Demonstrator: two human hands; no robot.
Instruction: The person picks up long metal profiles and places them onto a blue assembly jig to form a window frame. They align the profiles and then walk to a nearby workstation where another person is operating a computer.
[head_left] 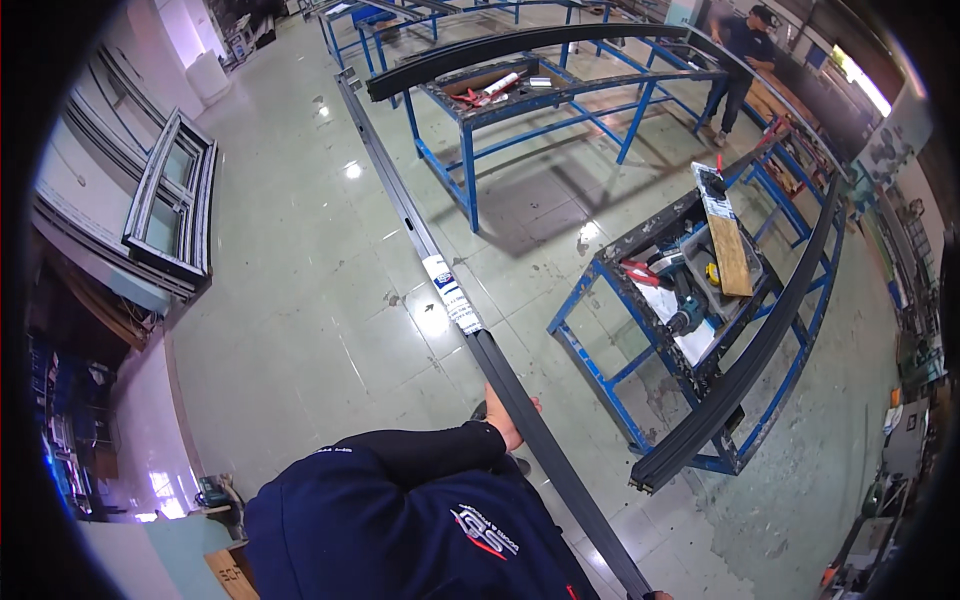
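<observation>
A long dark grey metal profile [535, 430] runs diagonally across the view, from the far end beside the workbenches down to the lower edge. My left hand [505, 420] grips it from beneath and the left side, with the thumb side and some fingertips showing around it. White printed protective film [452, 297] is wrapped round part of the profile, further along from my hand. The near end of the profile leaves the picture at the lower right. My right hand is out of sight.
A blue-framed bench [600, 370] on the right carries drills [685, 318], a wooden strip [730, 258] and a black profile [735, 405]. Another blue bench [468, 180] holds a black profile [520, 45]. A person [745, 60] stands far right. Window frames [172, 195] lean at left.
</observation>
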